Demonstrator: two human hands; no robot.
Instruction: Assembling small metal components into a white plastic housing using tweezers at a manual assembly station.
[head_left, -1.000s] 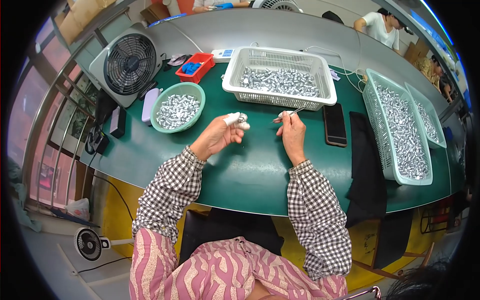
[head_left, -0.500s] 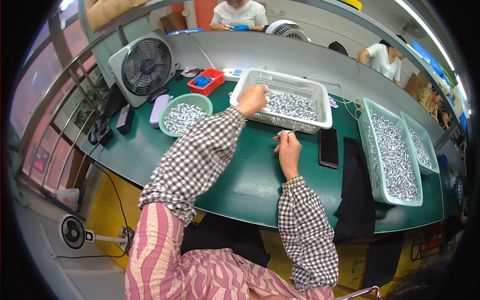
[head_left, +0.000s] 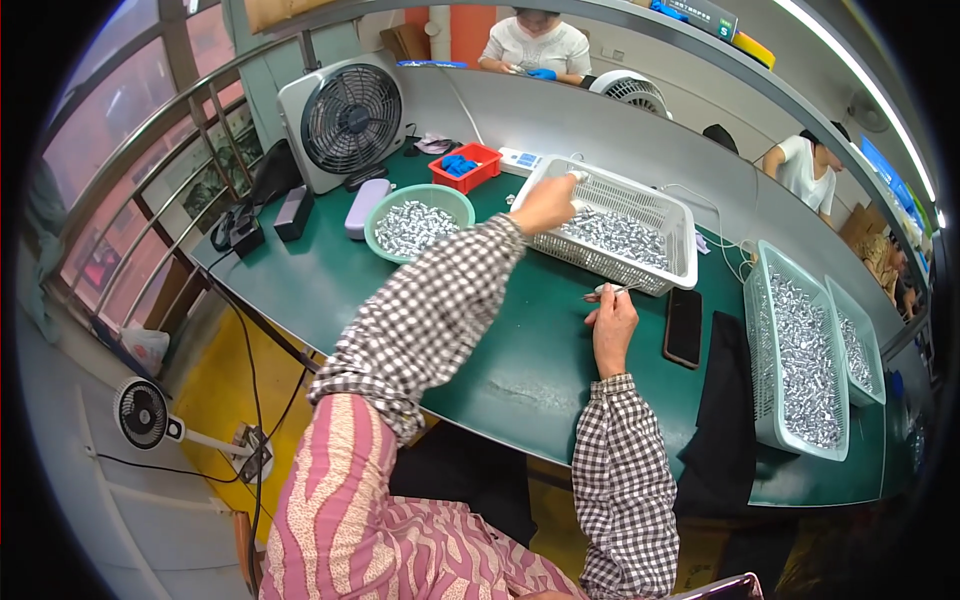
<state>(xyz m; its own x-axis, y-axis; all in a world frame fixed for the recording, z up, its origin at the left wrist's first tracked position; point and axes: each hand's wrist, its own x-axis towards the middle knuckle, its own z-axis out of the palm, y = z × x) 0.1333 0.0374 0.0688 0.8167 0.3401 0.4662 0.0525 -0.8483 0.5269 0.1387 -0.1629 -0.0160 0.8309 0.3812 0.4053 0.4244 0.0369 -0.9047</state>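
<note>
Over the left end of a white basket (head_left: 677, 272), my left hand (head_left: 547, 203) reaches in with its index finger stretched and its thumb apart from it. Pale coverings show on the fingertips. Small silvery metal pieces (head_left: 625, 238) lie heaped in the basket, below and right of that hand. My right hand (head_left: 612, 325) hovers just in front of the basket's near side. Its thumb and fingers are pinched round something small and pale, too small to make out.
Left of the basket stand a green bowl (head_left: 385, 252) of silvery pieces, a red tray (head_left: 487, 172) with blue things and a fan (head_left: 352, 118). A phone (head_left: 683, 328), black cloth (head_left: 722, 400) and two pale green baskets (head_left: 762, 400) lie right. People sit beyond the partition.
The whole view has shifted, so the table's things appear farther right and lower. My left index finger and thumb now show apart over the basket. My right hand keeps its pinch near the basket's front.
</note>
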